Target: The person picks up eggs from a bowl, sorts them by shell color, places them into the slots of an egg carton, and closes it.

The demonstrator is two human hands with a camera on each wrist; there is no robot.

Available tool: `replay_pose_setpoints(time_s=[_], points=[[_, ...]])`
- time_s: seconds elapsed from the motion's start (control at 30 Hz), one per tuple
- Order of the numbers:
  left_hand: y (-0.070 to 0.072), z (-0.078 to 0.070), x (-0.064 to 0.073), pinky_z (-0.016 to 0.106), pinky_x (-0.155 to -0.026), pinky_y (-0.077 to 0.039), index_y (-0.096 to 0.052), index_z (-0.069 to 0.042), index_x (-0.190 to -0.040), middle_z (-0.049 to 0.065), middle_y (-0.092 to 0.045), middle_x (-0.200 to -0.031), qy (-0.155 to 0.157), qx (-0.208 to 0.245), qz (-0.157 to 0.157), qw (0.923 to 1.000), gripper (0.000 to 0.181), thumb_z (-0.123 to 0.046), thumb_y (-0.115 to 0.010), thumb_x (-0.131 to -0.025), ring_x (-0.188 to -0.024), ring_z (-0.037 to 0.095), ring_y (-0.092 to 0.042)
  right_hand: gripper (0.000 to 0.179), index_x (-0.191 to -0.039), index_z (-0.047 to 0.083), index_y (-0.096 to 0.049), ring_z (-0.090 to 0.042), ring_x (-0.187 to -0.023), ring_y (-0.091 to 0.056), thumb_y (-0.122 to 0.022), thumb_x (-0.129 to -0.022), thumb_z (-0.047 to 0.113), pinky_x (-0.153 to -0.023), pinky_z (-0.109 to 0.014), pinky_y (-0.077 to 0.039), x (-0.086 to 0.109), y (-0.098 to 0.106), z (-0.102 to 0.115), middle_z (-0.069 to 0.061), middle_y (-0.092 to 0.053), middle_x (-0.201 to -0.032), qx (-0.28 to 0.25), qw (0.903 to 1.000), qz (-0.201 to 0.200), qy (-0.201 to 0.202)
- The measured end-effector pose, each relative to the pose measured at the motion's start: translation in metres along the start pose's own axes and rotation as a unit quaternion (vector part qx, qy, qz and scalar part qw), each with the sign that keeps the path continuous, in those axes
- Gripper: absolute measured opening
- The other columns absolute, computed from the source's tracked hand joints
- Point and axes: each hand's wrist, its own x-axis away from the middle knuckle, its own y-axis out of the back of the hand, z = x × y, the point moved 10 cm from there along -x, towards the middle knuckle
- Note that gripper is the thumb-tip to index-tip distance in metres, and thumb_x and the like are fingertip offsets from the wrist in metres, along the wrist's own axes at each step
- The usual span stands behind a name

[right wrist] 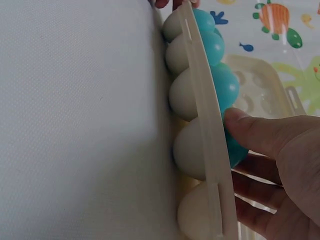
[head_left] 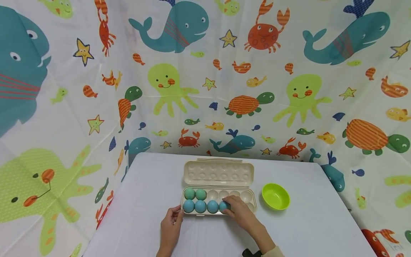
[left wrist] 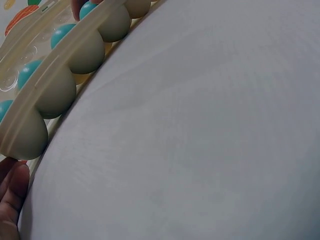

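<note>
An open beige egg carton (head_left: 219, 213) lies on the table with its lid (head_left: 218, 174) folded back. Blue toy eggs (head_left: 200, 206) fill the left part of its front row. Two green toy eggs (head_left: 195, 193) sit at the left of the back row. My right hand (head_left: 241, 213) grips the rightmost blue toy egg (right wrist: 236, 151) between thumb and fingers, low in its front-row cup. At the carton's front left corner, my left hand (head_left: 171, 226) holds the rim with thumb and fingers. The right hand's fingers partly hide the cups beside it.
A lime green bowl (head_left: 275, 197) stands right of the carton; no contents show in it. White cloth covers the table (head_left: 308, 221). A curtain (head_left: 205, 89) printed with sea animals hangs behind and along both sides.
</note>
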Motion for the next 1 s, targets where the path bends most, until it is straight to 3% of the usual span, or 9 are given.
replay_pose_setpoints(time_s=[0.23, 0.47, 0.6, 0.83, 0.9, 1.0], points=[[0.000, 0.000, 0.000, 0.018, -0.065, -0.053, -0.066, -0.005, -0.114, 0.006, -0.072, -0.096, 0.004, -0.007, 0.003, 1.0000, 0.023, -0.021, -0.068, -0.097, -0.072, 0.001, -0.061, 0.042, -0.126, 0.006, -0.064, -0.027, -0.120, -0.059, -0.074, -0.089, 0.023, -0.101, -0.044, -0.051, -0.002, 0.011, -0.002, -0.008, -0.065, -0.125, 0.003, 0.9998, 0.000, -0.018], [0.000, 0.001, 0.000, 0.018, -0.064, -0.053, -0.066, -0.004, -0.114, 0.007, -0.072, -0.095, 0.005, -0.008, 0.003, 1.0000, 0.024, -0.020, -0.067, -0.097, -0.072, 0.002, -0.062, 0.046, -0.132, 0.011, -0.061, -0.028, -0.127, -0.055, -0.069, -0.094, 0.035, -0.107, -0.047, -0.047, -0.016, 0.046, -0.014, -0.009, -0.062, -0.134, -0.005, 0.9968, -0.030, -0.073], [0.000, 0.000, 0.002, 0.018, -0.063, -0.052, -0.066, -0.004, -0.114, 0.007, -0.071, -0.094, 0.006, -0.008, 0.003, 0.9999, 0.023, -0.020, -0.067, -0.097, -0.072, 0.001, -0.061, 0.050, -0.136, 0.009, -0.058, -0.030, -0.131, -0.051, -0.067, -0.096, 0.036, -0.109, -0.050, -0.046, -0.028, 0.077, -0.021, -0.012, -0.058, -0.138, 0.006, 0.9935, -0.075, -0.085], [0.001, -0.001, 0.003, 0.019, -0.062, -0.051, -0.066, -0.004, -0.114, 0.006, -0.071, -0.092, 0.005, -0.007, 0.000, 1.0000, 0.023, -0.020, -0.067, -0.097, -0.071, 0.001, -0.060, 0.046, -0.133, -0.006, -0.056, -0.043, -0.130, -0.047, -0.064, -0.098, 0.023, -0.111, -0.058, -0.040, -0.053, 0.123, -0.039, -0.026, -0.055, -0.138, -0.011, 0.9819, -0.183, -0.046], [0.000, -0.001, 0.004, 0.018, -0.062, -0.051, -0.066, -0.004, -0.115, 0.006, -0.070, -0.093, 0.007, -0.011, 0.001, 0.9999, 0.023, -0.020, -0.067, -0.098, -0.072, 0.001, -0.060, 0.045, -0.134, -0.009, -0.054, -0.047, -0.132, -0.046, -0.059, -0.101, 0.022, -0.112, -0.060, -0.036, -0.059, 0.127, -0.048, -0.029, -0.053, -0.140, -0.015, 0.9810, -0.187, -0.050], [0.001, -0.001, 0.004, 0.018, -0.062, -0.052, -0.066, -0.005, -0.114, 0.006, -0.071, -0.095, 0.007, -0.013, -0.003, 0.9999, 0.022, -0.019, -0.066, -0.098, -0.073, 0.003, -0.061, 0.051, -0.140, -0.009, -0.049, -0.049, -0.138, -0.041, -0.048, -0.106, 0.029, -0.115, -0.062, -0.031, -0.068, 0.125, -0.063, -0.030, -0.047, -0.147, -0.030, 0.9850, -0.150, -0.081]])
